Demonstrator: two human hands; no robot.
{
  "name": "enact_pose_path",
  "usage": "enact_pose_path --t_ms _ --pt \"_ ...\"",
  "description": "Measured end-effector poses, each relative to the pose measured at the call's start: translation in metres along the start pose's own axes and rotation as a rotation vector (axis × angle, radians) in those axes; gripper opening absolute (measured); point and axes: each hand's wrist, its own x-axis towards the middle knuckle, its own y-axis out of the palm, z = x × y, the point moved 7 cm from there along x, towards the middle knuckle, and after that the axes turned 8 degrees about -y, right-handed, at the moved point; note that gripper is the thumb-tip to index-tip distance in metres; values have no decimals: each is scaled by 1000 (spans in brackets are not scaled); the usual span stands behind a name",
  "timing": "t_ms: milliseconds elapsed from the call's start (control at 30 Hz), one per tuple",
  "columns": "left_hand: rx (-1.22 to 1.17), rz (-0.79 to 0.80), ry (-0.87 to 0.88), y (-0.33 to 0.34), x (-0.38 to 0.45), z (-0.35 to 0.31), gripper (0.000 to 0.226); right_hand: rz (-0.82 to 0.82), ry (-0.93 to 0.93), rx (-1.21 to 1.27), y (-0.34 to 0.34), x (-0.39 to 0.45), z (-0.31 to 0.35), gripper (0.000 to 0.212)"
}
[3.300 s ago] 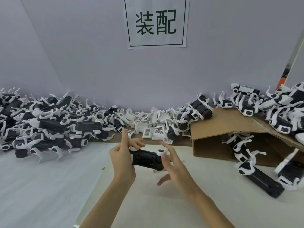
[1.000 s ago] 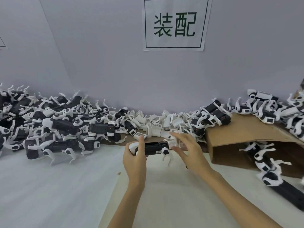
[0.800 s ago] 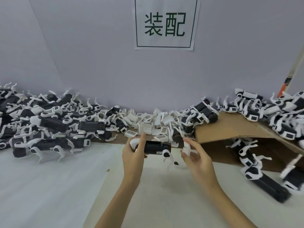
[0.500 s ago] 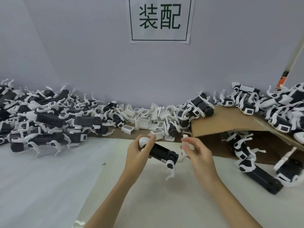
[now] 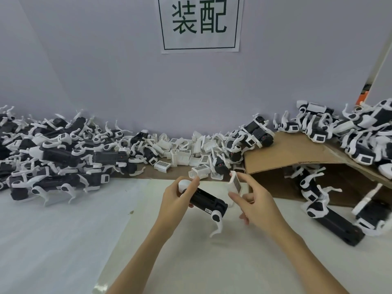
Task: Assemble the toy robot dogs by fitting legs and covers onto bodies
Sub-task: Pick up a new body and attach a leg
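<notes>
- A black plastic toy dog body with a round white head [image 5: 203, 200] was held up over the white table [image 5: 53, 240], near the middle of the view.
- The head end of the body was gripped by the left hand [image 5: 176, 200], with the fingers curled round it.
- The body was tilted, with its far end lower and to the right.
- One white bent leg [image 5: 217, 224] was seen hanging down from that lower end.
- A small white plastic cover with a striped label [image 5: 235, 183] was pinched by the right hand [image 5: 256, 204], between the thumb and first finger.
- The cover was held just beside the body, up and to its right, not touching it.
- A heap of small white covers [image 5: 186, 155] was seen by the grey wall [image 5: 84, 71].
- A big pile of black and white toy dogs [image 5: 53, 158] was seen on the left.
- More toy dogs [image 5: 350, 141] were piled on a brown cardboard box [image 5: 297, 153] on the right.
- A white paper sign with green letters [image 5: 199, 22] was stuck on the wall.
</notes>
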Motion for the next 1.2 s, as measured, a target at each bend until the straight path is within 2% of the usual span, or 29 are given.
enact_pose_path --t_ms 133,233,300,333,400,467,533,667,800,867,1000,1100,1200 --pt "28 7 26 1 0 0 38 82 13 251 5 1 7 48" --pt "73 -12 75 2 -1 -4 31 58 55 364 11 0 12 17" --pt "110 -35 126 2 -4 -8 37 -34 -12 290 7 -1 17 5" --pt "118 -46 142 3 -6 -10 44 -48 -56 227 7 0 20 9" --pt "127 -62 154 3 -8 -13 56 -7 -115 174 13 -1 26 36" --pt "136 -67 157 4 -9 -15 61 32 -114 224 17 -2 30 57" --pt "148 -73 154 4 -10 -17 61 43 -107 264 20 -4 33 66" --pt "147 -89 147 3 -11 -18 59 23 -84 277 20 -6 34 65" --pt "140 -80 130 3 -11 -18 60 8 -65 236 17 -4 35 52" --pt "142 -96 119 2 -10 -17 63 38 -134 106 14 -5 44 54" --pt "190 -122 84 2 -11 -14 76 213 -279 -219 38 -14 56 53" --pt "192 -123 83 5 -13 -16 82 140 -307 -280 44 -15 59 47" --pt "185 -125 85 8 -15 -17 89 147 -360 -337 45 -18 60 50"
